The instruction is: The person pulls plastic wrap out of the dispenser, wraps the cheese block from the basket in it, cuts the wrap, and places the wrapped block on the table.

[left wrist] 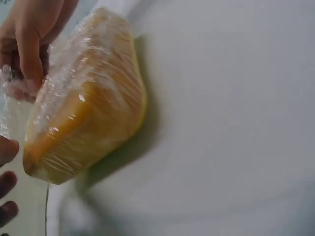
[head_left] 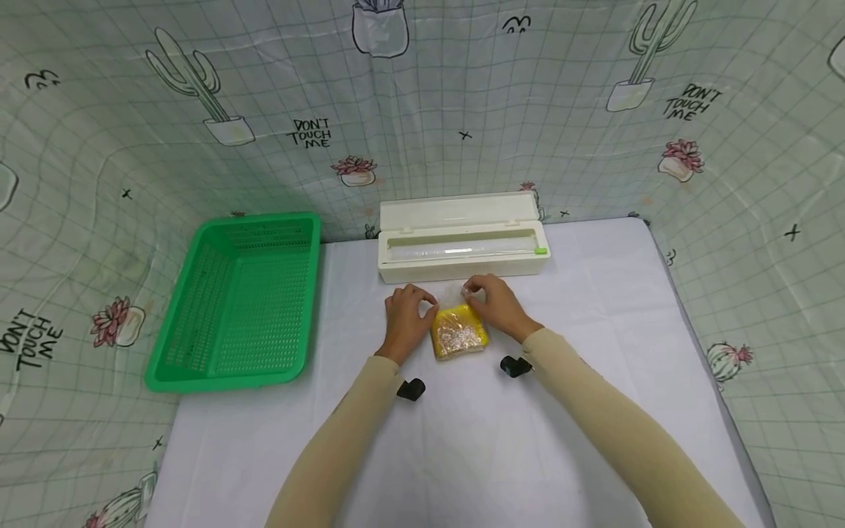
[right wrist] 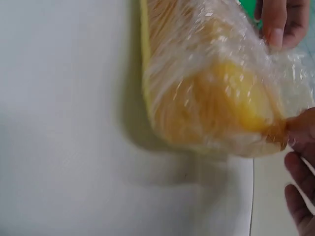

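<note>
A yellow tray-like pack (head_left: 460, 334) wrapped in clear plastic wrap (right wrist: 197, 54) lies on the white cloth between both hands. What is inside it is blurred by the crinkled film. My left hand (head_left: 405, 319) is at its far left corner, thumb and forefinger pinching the loose film edge. At the far right corner my right hand (head_left: 498, 304) pinches a bunched bit of the same film, seen also in the left wrist view as a hand (left wrist: 29, 44) with crumpled film at its fingertips. Only some left fingertips (left wrist: 7, 184) show in that view.
Just behind the hands stands a white plastic wrap dispenser (head_left: 462, 268), lid raised, a film roll inside and a green slider at its right end. To the left sits a green perforated basket (head_left: 155, 378). A patterned curtain (head_left: 436, 95) hangs around the table (head_left: 475, 455).
</note>
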Demonstrator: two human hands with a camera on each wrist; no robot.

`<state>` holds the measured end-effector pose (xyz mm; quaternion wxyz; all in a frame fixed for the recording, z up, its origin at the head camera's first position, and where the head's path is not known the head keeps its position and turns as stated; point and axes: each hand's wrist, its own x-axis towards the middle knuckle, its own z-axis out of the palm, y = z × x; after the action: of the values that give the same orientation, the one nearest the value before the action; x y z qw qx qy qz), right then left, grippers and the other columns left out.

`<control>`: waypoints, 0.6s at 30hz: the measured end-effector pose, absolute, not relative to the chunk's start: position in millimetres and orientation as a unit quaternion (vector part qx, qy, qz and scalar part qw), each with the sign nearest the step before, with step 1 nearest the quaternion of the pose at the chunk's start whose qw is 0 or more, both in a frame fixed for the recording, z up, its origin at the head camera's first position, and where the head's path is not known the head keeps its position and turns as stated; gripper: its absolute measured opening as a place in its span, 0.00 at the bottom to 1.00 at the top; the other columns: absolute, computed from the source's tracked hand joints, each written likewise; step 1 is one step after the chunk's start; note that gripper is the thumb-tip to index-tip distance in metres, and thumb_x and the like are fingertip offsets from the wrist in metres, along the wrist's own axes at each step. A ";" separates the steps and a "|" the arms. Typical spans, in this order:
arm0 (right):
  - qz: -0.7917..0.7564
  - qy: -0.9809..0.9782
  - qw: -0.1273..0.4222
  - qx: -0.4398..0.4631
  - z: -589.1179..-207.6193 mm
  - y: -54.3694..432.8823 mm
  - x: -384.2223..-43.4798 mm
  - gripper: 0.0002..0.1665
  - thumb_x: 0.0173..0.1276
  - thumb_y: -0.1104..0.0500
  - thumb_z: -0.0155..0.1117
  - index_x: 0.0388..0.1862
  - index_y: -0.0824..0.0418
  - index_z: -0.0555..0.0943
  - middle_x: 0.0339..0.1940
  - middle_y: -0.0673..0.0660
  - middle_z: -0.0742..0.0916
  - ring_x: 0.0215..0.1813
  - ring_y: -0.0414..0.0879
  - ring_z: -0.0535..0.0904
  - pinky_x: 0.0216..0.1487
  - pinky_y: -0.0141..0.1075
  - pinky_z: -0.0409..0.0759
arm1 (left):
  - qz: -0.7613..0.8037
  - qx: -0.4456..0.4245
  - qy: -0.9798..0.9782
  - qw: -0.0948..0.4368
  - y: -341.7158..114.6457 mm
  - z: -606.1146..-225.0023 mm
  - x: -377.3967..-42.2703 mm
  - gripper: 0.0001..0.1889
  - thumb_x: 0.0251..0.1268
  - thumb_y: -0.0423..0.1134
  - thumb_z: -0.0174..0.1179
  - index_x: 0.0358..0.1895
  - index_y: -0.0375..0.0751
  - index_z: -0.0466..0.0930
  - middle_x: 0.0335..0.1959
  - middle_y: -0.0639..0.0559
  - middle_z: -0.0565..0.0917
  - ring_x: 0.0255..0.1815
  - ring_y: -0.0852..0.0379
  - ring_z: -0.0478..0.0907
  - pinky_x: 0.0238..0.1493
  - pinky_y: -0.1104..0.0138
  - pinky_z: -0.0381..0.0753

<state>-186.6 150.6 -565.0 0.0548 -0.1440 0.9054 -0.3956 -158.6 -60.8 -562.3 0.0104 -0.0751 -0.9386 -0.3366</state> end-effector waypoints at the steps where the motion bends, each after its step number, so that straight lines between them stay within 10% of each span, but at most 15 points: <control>1: -0.388 0.907 0.047 -0.155 -564.7 152.5 -185.0 0.06 0.74 0.67 0.67 0.47 0.65 0.87 0.50 0.63 0.89 0.58 0.60 0.81 0.64 0.55 0.78 | -0.330 -0.087 -0.940 0.018 -61.9 -562.7 -156.4 0.05 0.73 0.39 0.69 0.43 0.41 0.90 0.48 0.46 0.84 0.57 0.45 0.76 0.68 0.47 0.66; 18: -0.222 0.873 -0.103 -0.422 -575.5 178.3 -161.2 0.17 0.65 0.71 0.76 0.51 0.60 0.90 0.57 0.57 0.89 0.57 0.56 0.83 0.62 0.50 0.81 | -0.042 -0.292 -0.941 0.164 -75.0 -571.2 -132.1 0.04 0.75 0.38 0.66 0.47 0.49 0.88 0.53 0.57 0.87 0.58 0.55 0.81 0.65 0.59 0.77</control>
<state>-161.2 178.3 -575.5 -0.1030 -0.4220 0.8729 -0.2223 -132.1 -75.0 -571.2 0.1637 -0.2924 -0.9412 -0.0422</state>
